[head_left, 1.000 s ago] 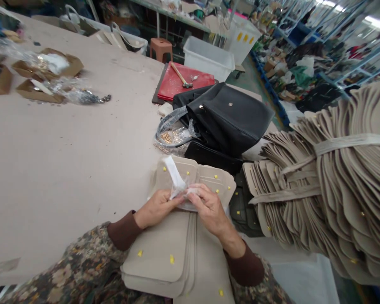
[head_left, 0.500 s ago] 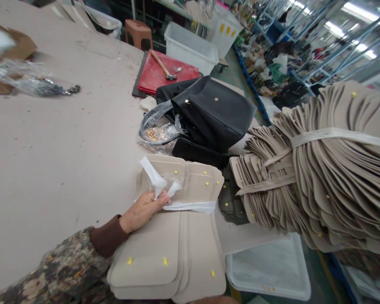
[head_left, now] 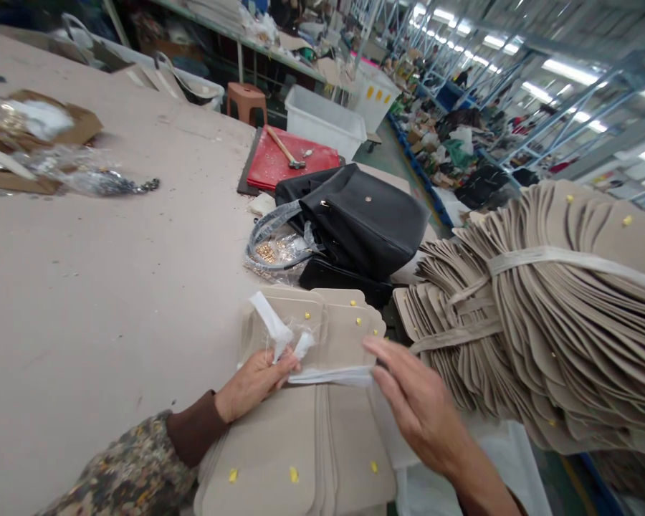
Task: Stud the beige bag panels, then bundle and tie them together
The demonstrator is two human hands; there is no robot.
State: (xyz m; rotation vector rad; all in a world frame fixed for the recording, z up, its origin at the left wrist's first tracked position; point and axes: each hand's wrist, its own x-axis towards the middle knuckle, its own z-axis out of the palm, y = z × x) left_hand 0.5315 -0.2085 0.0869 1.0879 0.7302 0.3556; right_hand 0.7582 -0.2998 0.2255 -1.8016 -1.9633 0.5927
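A small stack of beige cut leather pieces (head_left: 301, 444) with yellow stickers lies at the table's near edge, bound by a white plastic strip (head_left: 327, 374). My left hand (head_left: 255, 380) is closed on the strip's knot (head_left: 282, 335) on top of the stack. My right hand (head_left: 413, 401) hovers over the stack's right side, fingers stretched out and apart, holding nothing, its fingertips close to the strip's right end.
A large tied bundle of beige pieces (head_left: 559, 315) fills the right. A black bag (head_left: 365, 215), a plastic bag of gold fittings (head_left: 276, 251), a red board (head_left: 290, 161) with a hammer (head_left: 284, 149), and cardboard trays (head_left: 32, 143) sit on the table (head_left: 102, 272). White bins (head_left: 325, 118) stand beyond.
My right hand left the knot, dropped out of view, and has now come back in over the stack's right side. My left hand kept its hold on the strip.
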